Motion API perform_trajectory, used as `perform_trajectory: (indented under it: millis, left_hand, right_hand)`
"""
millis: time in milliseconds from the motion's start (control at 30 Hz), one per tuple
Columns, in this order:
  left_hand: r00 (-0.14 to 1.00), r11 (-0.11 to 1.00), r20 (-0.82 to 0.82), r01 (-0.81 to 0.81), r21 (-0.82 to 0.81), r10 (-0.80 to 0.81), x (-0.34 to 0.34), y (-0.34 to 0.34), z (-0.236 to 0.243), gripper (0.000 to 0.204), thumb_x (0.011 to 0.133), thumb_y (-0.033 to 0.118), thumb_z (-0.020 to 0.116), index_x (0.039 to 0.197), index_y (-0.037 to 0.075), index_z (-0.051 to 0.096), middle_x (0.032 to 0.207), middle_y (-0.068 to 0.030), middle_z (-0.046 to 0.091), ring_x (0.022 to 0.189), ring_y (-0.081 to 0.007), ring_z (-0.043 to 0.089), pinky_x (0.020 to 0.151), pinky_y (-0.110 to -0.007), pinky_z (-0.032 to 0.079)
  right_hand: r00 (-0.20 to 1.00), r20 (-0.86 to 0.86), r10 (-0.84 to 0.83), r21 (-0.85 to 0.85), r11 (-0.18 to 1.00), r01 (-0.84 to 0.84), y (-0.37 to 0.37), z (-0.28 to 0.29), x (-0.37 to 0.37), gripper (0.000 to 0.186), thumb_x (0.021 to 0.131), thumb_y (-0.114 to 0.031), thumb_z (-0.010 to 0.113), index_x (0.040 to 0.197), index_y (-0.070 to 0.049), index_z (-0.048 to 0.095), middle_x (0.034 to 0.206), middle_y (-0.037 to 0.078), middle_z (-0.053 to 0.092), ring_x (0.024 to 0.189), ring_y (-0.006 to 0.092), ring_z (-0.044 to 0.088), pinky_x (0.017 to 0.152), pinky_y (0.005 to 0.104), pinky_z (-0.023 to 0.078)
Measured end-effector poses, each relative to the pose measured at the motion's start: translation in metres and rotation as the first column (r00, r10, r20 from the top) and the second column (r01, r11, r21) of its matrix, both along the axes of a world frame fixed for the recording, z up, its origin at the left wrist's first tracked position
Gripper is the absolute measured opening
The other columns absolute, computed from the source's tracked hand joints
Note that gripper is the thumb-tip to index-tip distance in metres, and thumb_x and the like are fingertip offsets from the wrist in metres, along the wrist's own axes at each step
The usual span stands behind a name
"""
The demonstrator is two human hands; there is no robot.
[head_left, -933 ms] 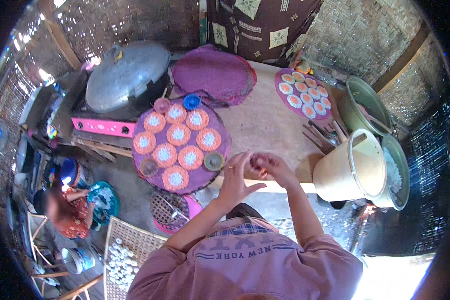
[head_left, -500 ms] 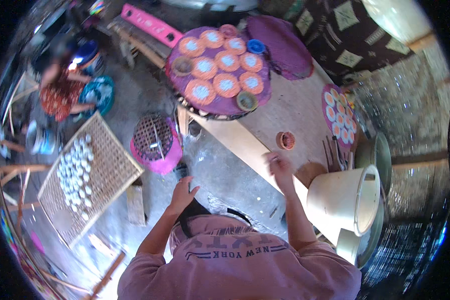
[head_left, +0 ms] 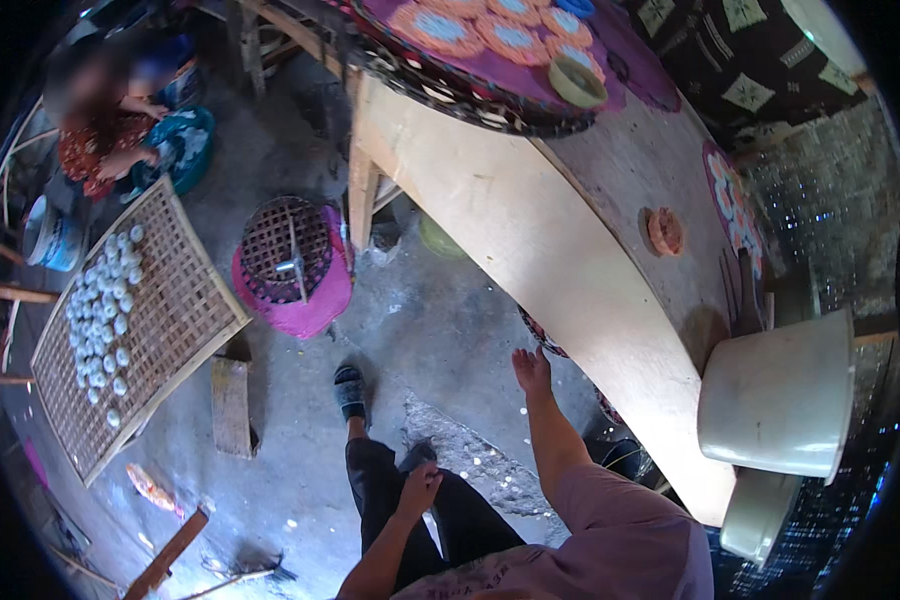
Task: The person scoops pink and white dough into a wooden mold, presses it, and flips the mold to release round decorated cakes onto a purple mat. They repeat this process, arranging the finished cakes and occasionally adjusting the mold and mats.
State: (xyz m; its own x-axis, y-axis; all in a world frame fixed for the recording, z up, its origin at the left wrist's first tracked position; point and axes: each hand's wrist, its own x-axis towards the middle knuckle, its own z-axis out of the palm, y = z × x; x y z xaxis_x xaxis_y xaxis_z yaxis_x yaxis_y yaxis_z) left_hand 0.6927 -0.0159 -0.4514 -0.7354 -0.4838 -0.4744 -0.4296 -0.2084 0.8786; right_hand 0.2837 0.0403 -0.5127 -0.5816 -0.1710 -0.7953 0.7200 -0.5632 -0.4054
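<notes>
One head-worn fisheye view looks steeply down from above; floor [head_left: 440, 330] and table edge [head_left: 530, 250] lie below.

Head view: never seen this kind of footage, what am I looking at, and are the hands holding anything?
It comes from a fisheye camera worn on a person's head, looking down, so straight edges bend. The left hand hangs by the dark trousers; the right hand reaches toward the wooden table. Neither has a grip on anything. On the table: a round tray of filled cups, one small orange cup, a pale bucket. On the floor: a woven rack of white pieces and a pink basket.
</notes>
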Motion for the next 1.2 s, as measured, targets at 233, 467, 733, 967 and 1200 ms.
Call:
perform_trajectory:
  millis: [233, 467, 733, 967, 1200]
  left_hand:
    - [0.989, 1.000, 0.145, 0.000, -0.011, 0.002, 0.044, 0.022, -0.022, 0.030, 0.089, 0.020, 0.062, 0.114, 0.004, 0.056, 0.101, -0.0164, 0.064, 0.095, -0.0279, 0.065, 0.079, -0.037, 0.052]
    - [0.981, 1.000, 0.193, 0.001, -0.005, 0.000, 0.054, 0.015, -0.021, 0.029, 0.089, 0.020, 0.062, 0.111, 0.003, 0.057, 0.097, -0.0135, 0.067, 0.087, -0.0267, 0.067, 0.076, -0.038, 0.052]
    - [0.987, 0.968, 0.049, -0.139, -0.211, 0.152, 0.053, -0.101, 0.003, 0.030, 0.095, 0.022, 0.055, 0.120, 0.005, 0.051, 0.095, -0.0110, 0.064, 0.081, -0.0221, 0.063, 0.073, -0.034, 0.050]
    - [0.937, 0.876, 0.117, -0.349, 0.333, 0.329, 0.061, -0.177, 0.158, 0.060, 0.096, 0.038, 0.050, 0.145, 0.012, 0.027, 0.136, -0.0130, 0.046, 0.106, -0.0279, 0.058, 0.087, -0.041, 0.049]
    - [0.865, 0.851, -0.177, -0.391, 0.351, 0.470, 0.097, -0.207, 0.365, 0.047, 0.100, 0.029, 0.041, 0.138, 0.002, 0.040, 0.129, -0.0106, 0.054, 0.098, -0.0205, 0.062, 0.080, -0.033, 0.051]
  right_hand:
    - [0.890, -0.305, -0.337, -0.197, 0.937, 0.288, -0.031, -0.065, -0.060, 0.019, 0.085, -0.011, 0.064, 0.103, -0.004, 0.060, 0.099, 0.009, 0.064, 0.088, 0.0224, 0.062, 0.084, 0.0416, 0.052]
    - [0.823, -0.415, -0.387, -0.280, 0.915, 0.288, -0.006, -0.077, -0.024, 0.023, 0.083, 0.002, 0.060, 0.105, -0.003, 0.061, 0.104, 0.010, 0.065, 0.099, 0.0261, 0.062, 0.088, 0.0406, 0.053]
    - [0.995, -0.098, -0.008, -0.163, 0.987, -0.008, 0.098, 0.045, 0.150, 0.033, 0.081, 0.008, 0.056, 0.113, -0.001, 0.055, 0.112, 0.010, 0.062, 0.104, 0.0267, 0.059, 0.095, 0.0422, 0.048]
    - [0.825, -0.001, 0.564, -0.298, 0.788, -0.539, 0.130, 0.206, 0.244, 0.035, 0.087, -0.001, 0.056, 0.122, 0.000, 0.050, 0.114, 0.013, 0.061, 0.104, 0.0272, 0.060, 0.094, 0.0414, 0.049]
    - [0.587, -0.101, 0.803, -0.258, 0.548, -0.795, 0.043, 0.364, 0.225, 0.037, 0.089, 0.000, 0.054, 0.126, 0.001, 0.047, 0.118, 0.014, 0.060, 0.103, 0.0258, 0.062, 0.091, 0.0397, 0.051]
